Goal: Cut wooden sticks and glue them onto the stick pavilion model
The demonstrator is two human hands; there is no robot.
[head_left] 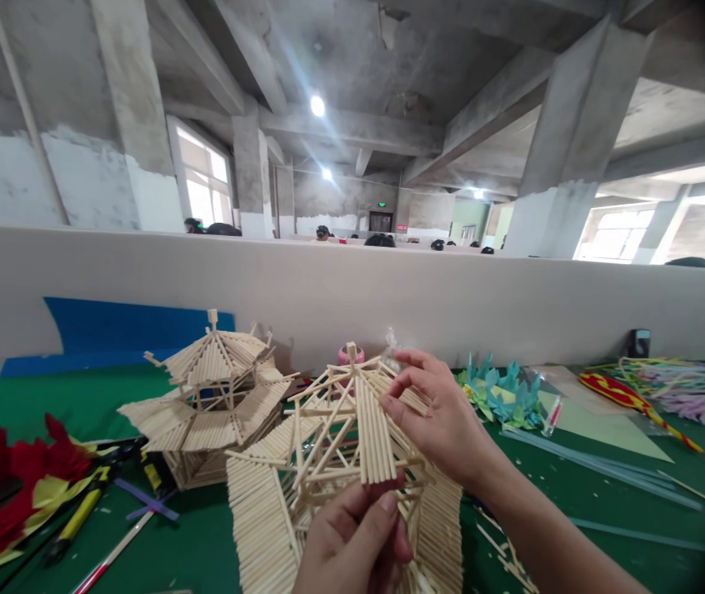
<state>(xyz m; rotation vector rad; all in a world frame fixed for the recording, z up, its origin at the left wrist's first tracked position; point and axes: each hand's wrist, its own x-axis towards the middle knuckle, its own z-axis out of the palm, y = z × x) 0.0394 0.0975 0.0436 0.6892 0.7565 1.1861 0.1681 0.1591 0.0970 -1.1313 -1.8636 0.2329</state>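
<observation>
A pagoda model of thin wooden sticks (321, 462) stands tilted on the green table in front of me, its roof partly open lattice. My right hand (444, 417) reaches in from the right, fingers pinched on the upper edge of a panel of sticks on the roof. My left hand (352, 540) comes up from below and grips the lower end of that same panel between thumb and fingers. A second, more complete stick pagoda (209, 396) stands behind and to the left, untouched.
Red and yellow paper shapes (11, 487) and pliers with yellow handles (89, 503) lie at the left. Teal paper flowers (504, 396), plastic sheets and colourful sticks (667, 384) lie at the right. A grey partition wall (352, 289) runs behind the table; heads of other people show beyond it.
</observation>
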